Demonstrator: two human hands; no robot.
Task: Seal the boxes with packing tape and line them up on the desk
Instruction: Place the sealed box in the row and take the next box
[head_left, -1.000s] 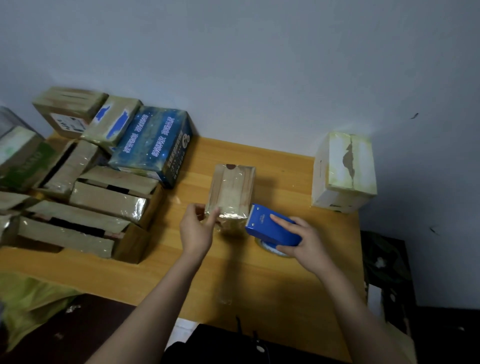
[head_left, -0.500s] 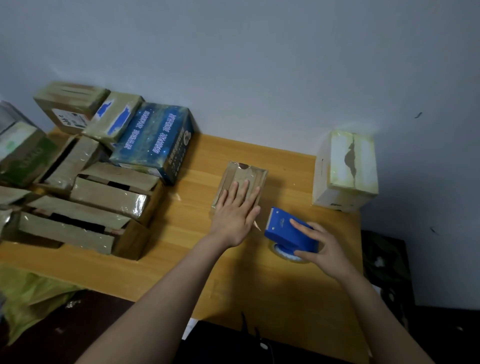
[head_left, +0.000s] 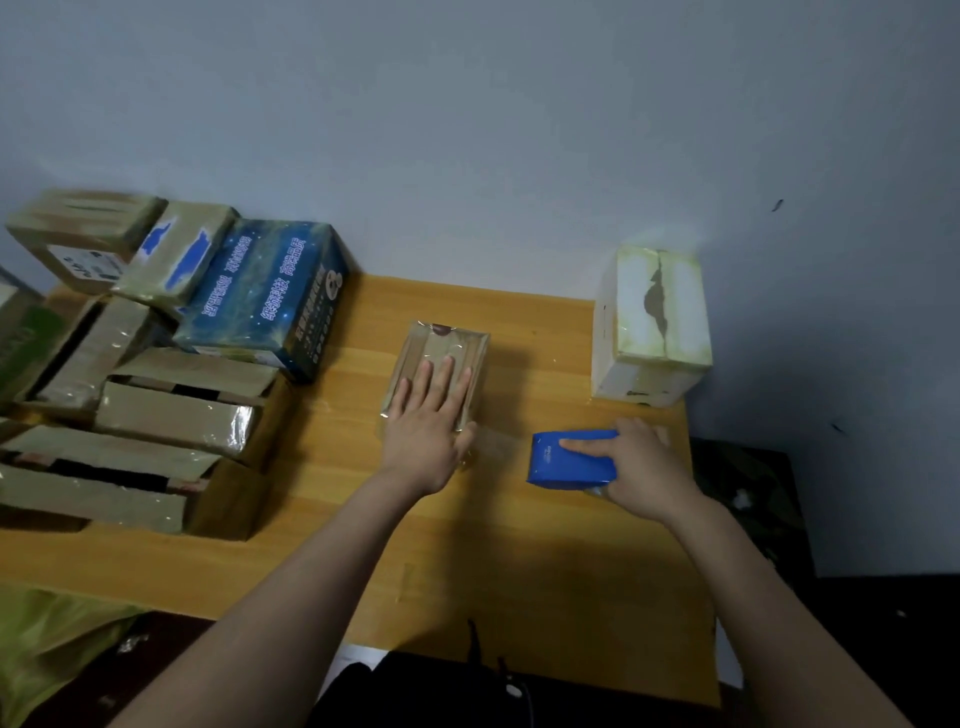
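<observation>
On the desk (head_left: 519, 545), a box (head_left: 441, 343) sits mid-frame under your left hand (head_left: 426, 431). Right of it, your right hand (head_left: 644, 467) holds the tape dispenser (head_left: 561, 467). A pile of boxes (head_left: 182, 415) fills the left, and a lone box (head_left: 654, 322) stands upper right.

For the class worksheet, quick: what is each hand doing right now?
Left hand: open, pressing flat on the box.
Right hand: holding the dispenser.

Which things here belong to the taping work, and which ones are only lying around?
For the job: small box under left hand, blue tape dispenser in right hand, white box, box pile, desk.
Lying about: yellow-green bag, dark object beside desk.
</observation>
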